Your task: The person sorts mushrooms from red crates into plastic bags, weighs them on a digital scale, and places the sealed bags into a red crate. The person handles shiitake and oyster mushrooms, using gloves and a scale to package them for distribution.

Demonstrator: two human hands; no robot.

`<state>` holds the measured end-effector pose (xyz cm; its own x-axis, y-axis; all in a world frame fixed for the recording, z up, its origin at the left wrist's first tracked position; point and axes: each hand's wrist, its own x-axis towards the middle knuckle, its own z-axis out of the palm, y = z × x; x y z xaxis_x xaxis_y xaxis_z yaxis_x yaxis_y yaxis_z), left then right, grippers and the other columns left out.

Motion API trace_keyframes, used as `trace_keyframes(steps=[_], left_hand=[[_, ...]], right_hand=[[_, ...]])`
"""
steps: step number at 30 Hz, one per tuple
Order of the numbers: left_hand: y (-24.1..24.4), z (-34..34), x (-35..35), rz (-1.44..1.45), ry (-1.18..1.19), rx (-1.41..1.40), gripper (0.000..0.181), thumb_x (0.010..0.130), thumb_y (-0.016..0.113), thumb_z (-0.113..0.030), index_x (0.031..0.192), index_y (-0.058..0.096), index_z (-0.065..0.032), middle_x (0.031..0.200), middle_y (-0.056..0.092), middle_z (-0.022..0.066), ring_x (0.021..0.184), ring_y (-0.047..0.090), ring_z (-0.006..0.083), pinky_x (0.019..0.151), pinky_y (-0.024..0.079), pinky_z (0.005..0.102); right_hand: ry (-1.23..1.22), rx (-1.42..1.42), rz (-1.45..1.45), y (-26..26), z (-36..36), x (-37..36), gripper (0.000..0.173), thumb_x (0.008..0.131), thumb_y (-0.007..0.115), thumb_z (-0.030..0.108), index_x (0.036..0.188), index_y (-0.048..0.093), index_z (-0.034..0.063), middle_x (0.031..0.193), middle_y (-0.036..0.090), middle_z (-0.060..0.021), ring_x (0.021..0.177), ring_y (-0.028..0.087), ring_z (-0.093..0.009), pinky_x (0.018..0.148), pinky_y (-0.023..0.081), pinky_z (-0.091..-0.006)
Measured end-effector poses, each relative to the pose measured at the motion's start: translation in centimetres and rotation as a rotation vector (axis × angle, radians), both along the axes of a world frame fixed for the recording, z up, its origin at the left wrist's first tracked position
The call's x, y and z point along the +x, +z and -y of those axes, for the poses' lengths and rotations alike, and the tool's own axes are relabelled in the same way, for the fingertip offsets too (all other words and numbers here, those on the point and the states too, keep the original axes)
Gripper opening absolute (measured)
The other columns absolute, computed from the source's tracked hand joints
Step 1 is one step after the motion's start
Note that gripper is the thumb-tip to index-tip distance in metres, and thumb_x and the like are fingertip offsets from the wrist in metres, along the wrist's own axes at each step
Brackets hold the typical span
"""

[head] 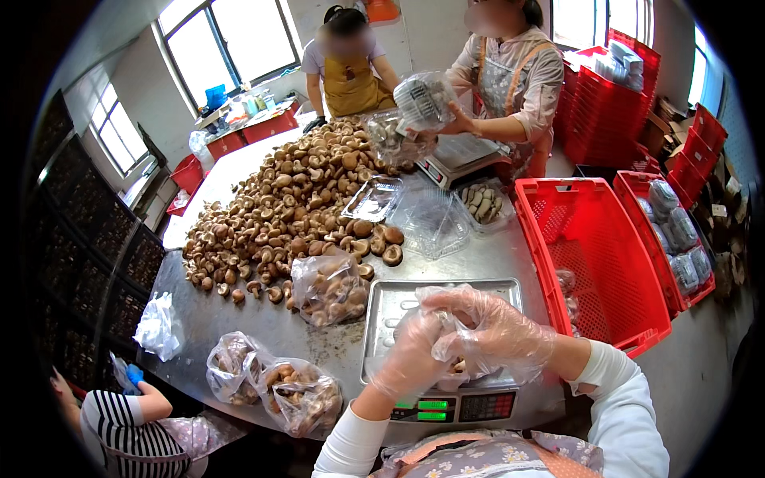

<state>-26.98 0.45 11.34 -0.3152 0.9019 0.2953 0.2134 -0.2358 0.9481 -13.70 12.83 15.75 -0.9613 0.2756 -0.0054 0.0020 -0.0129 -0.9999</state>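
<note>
Both my hands wear clear plastic gloves and are above the metal pan [382, 299] of a digital scale [487, 407]. My left hand [412, 355] grips one side of a clear plastic bag of mushrooms [458, 365]. From the other side, my right hand [502, 331] pinches the bag's gathered top, its fingers bent over it. Gloves and fingers hide much of the bag, and I cannot tell whether it rests on the pan. Just beyond the scale's left corner stands another filled bag [330, 287].
A large heap of shiitake mushrooms [287, 203] covers the table's far side. Two filled bags [302, 394] lie front left. Clear plastic trays [430, 221] sit beyond the scale, and a red crate [603, 263] stands right. Across the table, a co-worker [508, 77] holds wrapped packs [421, 104].
</note>
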Motion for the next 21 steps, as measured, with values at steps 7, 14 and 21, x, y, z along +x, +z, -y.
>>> trace_keyframes(steps=[7, 14, 21], left_hand=[[-2.7, 5.0, -7.4, -0.437, -0.136, -0.491, 0.013, 0.09, 0.068, -0.014, 0.089, 0.074, -0.0027, 0.094, 0.072, 0.0077, 0.083, 0.066, 0.0175, 0.075, 0.051, 0.0303], [-3.1, 6.5, -5.6, -0.021, 0.048, -0.279, 0.014, 0.087, 0.064, -0.013, 0.077, 0.068, -0.0037, 0.088, 0.067, 0.01, 0.087, 0.062, 0.0257, 0.082, 0.049, 0.0365], [-1.0, 3.8, 0.2, 0.517, 0.005, -0.165, 0.055, 0.094, 0.065, -0.013, 0.146, 0.053, 0.0002, 0.118, 0.067, 0.0156, 0.099, 0.067, 0.0184, 0.088, 0.053, 0.0303]], right_hand=[[-0.228, 0.704, 0.273, -6.8, -5.2, 3.5, 0.023, 0.091, 0.069, 0.01, 0.11, 0.07, -0.0013, 0.087, 0.069, -0.0086, 0.079, 0.062, -0.011, 0.073, 0.053, -0.0312], [-0.287, -0.411, 0.265, -7.1, -3.6, 4.2, 0.024, 0.1, 0.064, 0.024, 0.088, 0.07, 0.0042, 0.074, 0.063, -0.0014, 0.06, 0.053, -0.01, 0.058, 0.045, -0.0243], [-0.146, -0.946, 0.067, -1.6, 0.6, 1.8, 0.024, 0.101, 0.061, 0.018, 0.115, 0.063, -0.0017, 0.074, 0.064, -0.0034, 0.058, 0.056, -0.009, 0.049, 0.044, -0.0215]])
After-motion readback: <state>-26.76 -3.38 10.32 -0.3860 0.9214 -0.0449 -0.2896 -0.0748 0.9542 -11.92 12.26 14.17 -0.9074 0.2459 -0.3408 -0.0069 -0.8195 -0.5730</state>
